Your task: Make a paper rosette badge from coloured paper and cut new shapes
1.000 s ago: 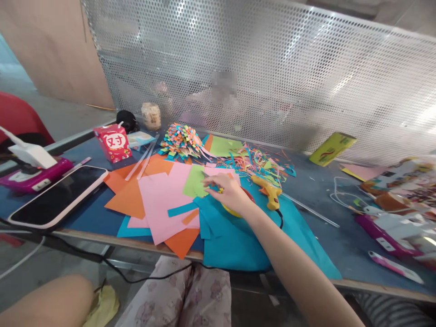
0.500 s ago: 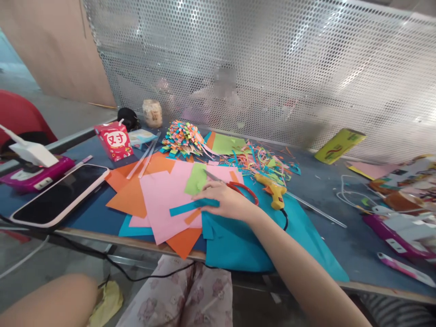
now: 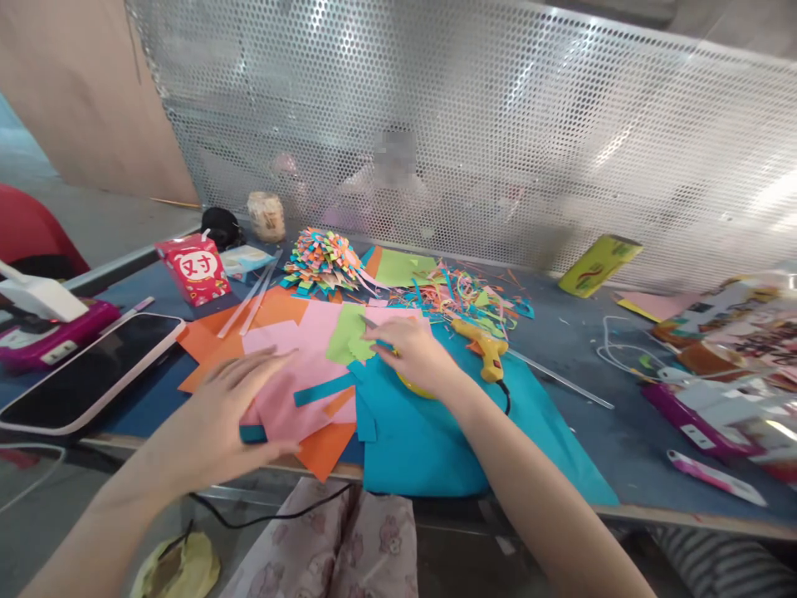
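Note:
My right hand point(image 3: 414, 353) is closed around scissors; the blade tip point(image 3: 369, 322) pokes out beyond the fingers, and a yellow bit of the handle point(image 3: 414, 385) shows below the palm. Fingers spread, my left hand point(image 3: 227, 415) hovers at the left side of the pink paper point(image 3: 317, 332) with nothing in it. Between the hands a blue paper strip point(image 3: 320, 389) lies on the pink sheet, next to a small orange strip point(image 3: 339, 403). A green paper piece point(image 3: 344, 334) rests near the blade, and blue sheets point(image 3: 429, 448) spread beneath my right hand.
A yellow hot glue gun point(image 3: 489, 349) lies right of my right hand, its cord trailing. Behind are a fringed paper bundle point(image 3: 324, 262) and shredded paper scraps point(image 3: 464, 291). A phone point(image 3: 93, 370), power strips and a red packet point(image 3: 196, 270) flank the work. A perforated metal screen point(image 3: 436, 124) stands behind.
My left hand has come into view at the left, over the papers. My right hand has let go of the blue strip and taken hold of the scissors. The view has shifted slightly.

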Demonstrator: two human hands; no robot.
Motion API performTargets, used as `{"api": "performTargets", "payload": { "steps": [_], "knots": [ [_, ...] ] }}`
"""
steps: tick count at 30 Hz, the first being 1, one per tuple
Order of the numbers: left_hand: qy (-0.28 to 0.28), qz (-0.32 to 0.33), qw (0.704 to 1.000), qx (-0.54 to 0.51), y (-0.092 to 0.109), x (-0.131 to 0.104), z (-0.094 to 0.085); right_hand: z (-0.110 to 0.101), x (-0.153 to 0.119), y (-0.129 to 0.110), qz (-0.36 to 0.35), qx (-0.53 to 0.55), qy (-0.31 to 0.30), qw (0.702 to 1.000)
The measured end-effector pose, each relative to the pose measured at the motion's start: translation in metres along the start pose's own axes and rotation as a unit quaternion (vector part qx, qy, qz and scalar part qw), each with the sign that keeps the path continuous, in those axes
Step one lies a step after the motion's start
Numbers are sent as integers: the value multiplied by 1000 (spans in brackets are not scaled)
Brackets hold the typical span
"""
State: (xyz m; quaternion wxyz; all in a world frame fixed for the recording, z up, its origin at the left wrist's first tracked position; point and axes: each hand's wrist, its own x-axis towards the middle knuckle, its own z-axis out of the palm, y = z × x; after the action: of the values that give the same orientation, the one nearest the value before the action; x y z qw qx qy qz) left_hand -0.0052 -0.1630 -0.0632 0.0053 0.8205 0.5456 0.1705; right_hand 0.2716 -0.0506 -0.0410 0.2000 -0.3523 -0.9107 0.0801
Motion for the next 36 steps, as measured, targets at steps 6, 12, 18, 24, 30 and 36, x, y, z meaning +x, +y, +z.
{"api": "performTargets", "payload": {
  "steps": [6,12,18,24,30,36],
  "knots": [
    [-16,-21,999,43,-13,16,20,-18,-2,7,264,-108,10,958],
    [5,-61,998,22,-29,3,3,-26,-12,-4,322,-135,-116,930],
    [141,-190,971,40,-24,11,-25,-27,-15,-12,333,-139,-157,919],
    [28,-61,997,25,-5,52,-32,-24,-13,-7,326,-127,-119,929],
    [-95,11,995,15,-12,68,-16,-35,-14,-3,349,-121,-56,928],
    [-90,52,995,-7,0,72,-19,-29,-7,17,308,13,192,932]
  ]
}}
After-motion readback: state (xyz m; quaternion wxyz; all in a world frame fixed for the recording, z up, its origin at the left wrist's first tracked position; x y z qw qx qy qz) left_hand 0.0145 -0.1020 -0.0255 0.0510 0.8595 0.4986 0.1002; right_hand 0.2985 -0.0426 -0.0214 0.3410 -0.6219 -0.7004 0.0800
